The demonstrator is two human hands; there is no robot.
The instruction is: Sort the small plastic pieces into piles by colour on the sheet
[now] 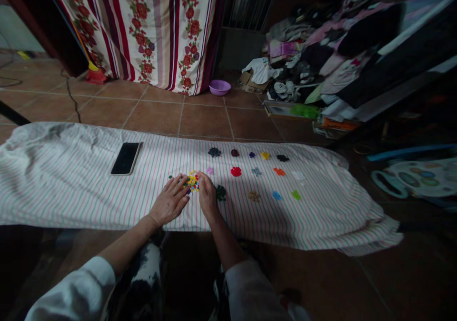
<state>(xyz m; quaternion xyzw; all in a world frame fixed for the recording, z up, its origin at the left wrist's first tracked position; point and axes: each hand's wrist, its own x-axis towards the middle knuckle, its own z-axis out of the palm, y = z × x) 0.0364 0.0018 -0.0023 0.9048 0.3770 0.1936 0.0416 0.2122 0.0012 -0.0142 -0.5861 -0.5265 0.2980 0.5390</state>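
Note:
A mixed pile of tiny coloured pieces (193, 182), mostly yellow with red, blue, green and white, lies on the striped cloth between my hands. They are too small to tell their kind. My left hand (170, 198) lies flat with its fingers slightly spread over the pile's left side. On the other side, my right hand (207, 196) stands on edge with fingers stretched out, touching or almost touching the pieces. Close to the right hand are a dark green heap (221, 193) and a pink heap (210, 171). One dark green piece (170, 177) lies alone beyond my left fingers.
Single-colour heaps, including red (236, 171), brown (254, 196) and yellow (264, 155), are spread to the right. A phone (125, 159) lies at left on the striped cloth (82, 187). Beyond are a purple basin (220, 87), a floral curtain (160, 35) and piled clothes (321, 49).

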